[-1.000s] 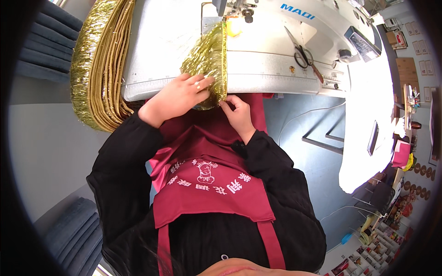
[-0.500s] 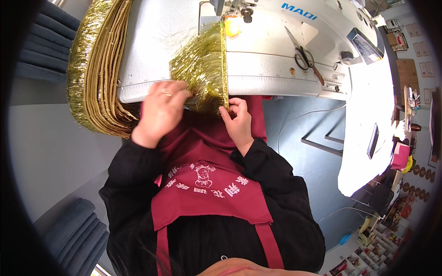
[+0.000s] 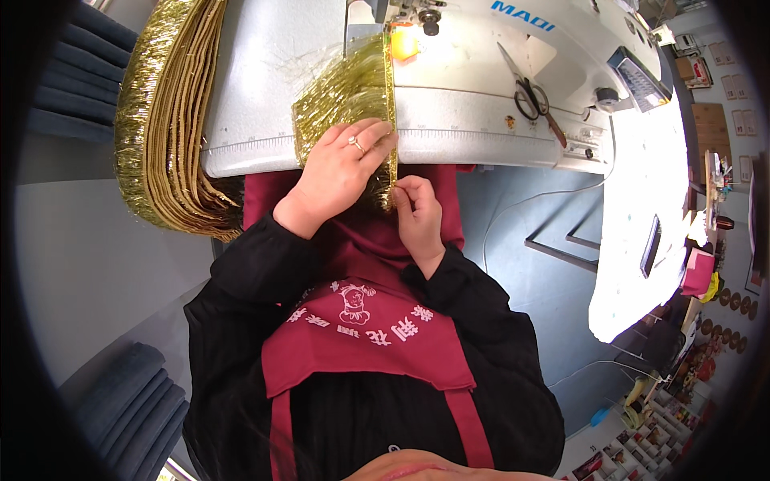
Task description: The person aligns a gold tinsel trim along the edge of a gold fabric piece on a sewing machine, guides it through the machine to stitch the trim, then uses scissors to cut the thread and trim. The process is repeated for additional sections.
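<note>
Gold tinsel fringe [image 3: 341, 92] lies on the sewing machine bed, its shiny band [image 3: 390, 104] running straight from the needle area toward me and over the front edge. My left hand [image 3: 341, 164], a ring on one finger, rests across the strands near that edge. Its fingers are stretched out over the fringe, their tips reaching the band; the thumb is hidden. Just below the edge, my right hand [image 3: 419, 216] pinches the band between thumb and fingers. The fringe's lower end is partly covered by my left hand.
A thick folded stack of gold fringe [image 3: 164, 120] hangs over the bed's left side. Black-handled scissors [image 3: 529, 98] lie on the right of the bed, below the white machine arm [image 3: 553, 32]. An orange-yellow object [image 3: 406, 44] sits beside the needle area.
My left hand has moved right and slightly up, from the fringe's left side onto its strands beside the band. My right hand keeps its pinch, nearly in place.
</note>
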